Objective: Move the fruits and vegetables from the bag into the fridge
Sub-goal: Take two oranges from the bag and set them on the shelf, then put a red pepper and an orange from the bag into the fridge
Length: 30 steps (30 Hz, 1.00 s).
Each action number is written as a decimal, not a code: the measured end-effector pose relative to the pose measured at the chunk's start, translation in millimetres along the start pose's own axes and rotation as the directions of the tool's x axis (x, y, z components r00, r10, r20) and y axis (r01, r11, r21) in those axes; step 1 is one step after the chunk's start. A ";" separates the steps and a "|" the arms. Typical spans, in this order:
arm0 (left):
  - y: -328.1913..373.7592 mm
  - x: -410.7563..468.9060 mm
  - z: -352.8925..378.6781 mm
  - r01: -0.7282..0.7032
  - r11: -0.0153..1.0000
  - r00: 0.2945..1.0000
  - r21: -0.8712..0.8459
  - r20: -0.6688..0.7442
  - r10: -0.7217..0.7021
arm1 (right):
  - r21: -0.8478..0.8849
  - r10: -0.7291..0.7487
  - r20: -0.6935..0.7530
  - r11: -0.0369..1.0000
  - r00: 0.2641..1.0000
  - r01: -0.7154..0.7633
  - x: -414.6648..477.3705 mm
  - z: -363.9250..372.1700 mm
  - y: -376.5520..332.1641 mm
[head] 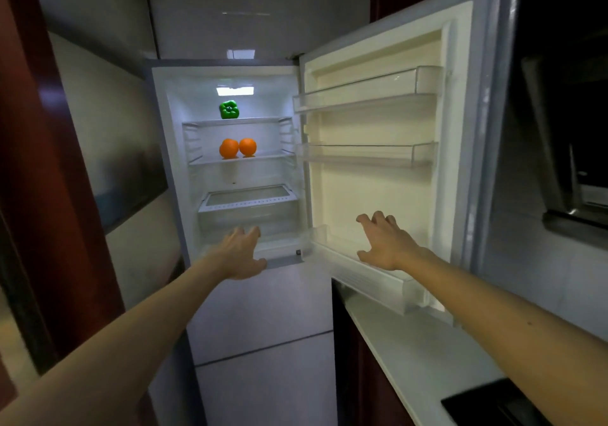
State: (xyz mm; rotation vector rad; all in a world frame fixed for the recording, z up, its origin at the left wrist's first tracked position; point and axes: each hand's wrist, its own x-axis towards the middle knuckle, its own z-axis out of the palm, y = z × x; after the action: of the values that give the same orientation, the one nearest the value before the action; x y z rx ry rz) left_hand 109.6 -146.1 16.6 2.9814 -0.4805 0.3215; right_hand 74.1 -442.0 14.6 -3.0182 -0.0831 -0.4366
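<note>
Head view. White fridge compartment (pixel 227 73) stands open, lit inside. Glossy green bell pepper (pixel 229 109) sits on the top glass shelf, centred, far back. Two round oranges (pixel 237 147) sit side by side on the middle shelf, touching or nearly so — directly below the pepper. Clear crisper drawer (pixel 250 205) at the bottom looks empty.

Left hand (pixel 241 254) reaches forward at the lower lip of the compartment, fingers spread, holding nothing. Right hand (pixel 383 244) hovers over the lowest clear door bin (pixel 371 277) of the open cream-lined fridge door (pixel 378 178), fingers spread, also empty; contact with the bin rim cannot be confirmed.

Bag is not in view — neither on the white countertop (pixel 411 343) at near right nor elsewhere in frame.

Key relation: produce lies far and above the left hand, inside the compartment; the door lies right, nearer the right hand. Judgement: if the bag is emptied, the right hand is placed to swing the door shut leftward; otherwise both hands must withdraw to the bag, out of frame.
</note>
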 end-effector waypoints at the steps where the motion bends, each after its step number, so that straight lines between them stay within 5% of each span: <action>1: 5.3 -2.3 -2.1 -0.017 1.000 1.000 -0.002 -0.002 0.017 | -0.003 0.012 0.000 1.000 1.000 -0.012 -8.1 -3.0 1.4; 17: 123.5 -77.2 11.6 -0.340 0.930 0.938 -0.139 0.020 0.346 | -0.191 0.251 0.052 0.953 0.967 -0.237 -217.3 -41.1 40.5; 30: 305.4 -159.8 37.8 -0.596 0.756 0.762 -0.271 0.105 0.639 | -0.308 0.619 -0.046 0.738 0.784 -0.600 -434.5 -86.8 116.0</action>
State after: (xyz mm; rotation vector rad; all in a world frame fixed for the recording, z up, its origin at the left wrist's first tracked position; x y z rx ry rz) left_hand -129.4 -391.9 -34.8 2.5481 -1.4382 0.0119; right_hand -358.6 -583.6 -35.9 -3.0847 1.0451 -0.3048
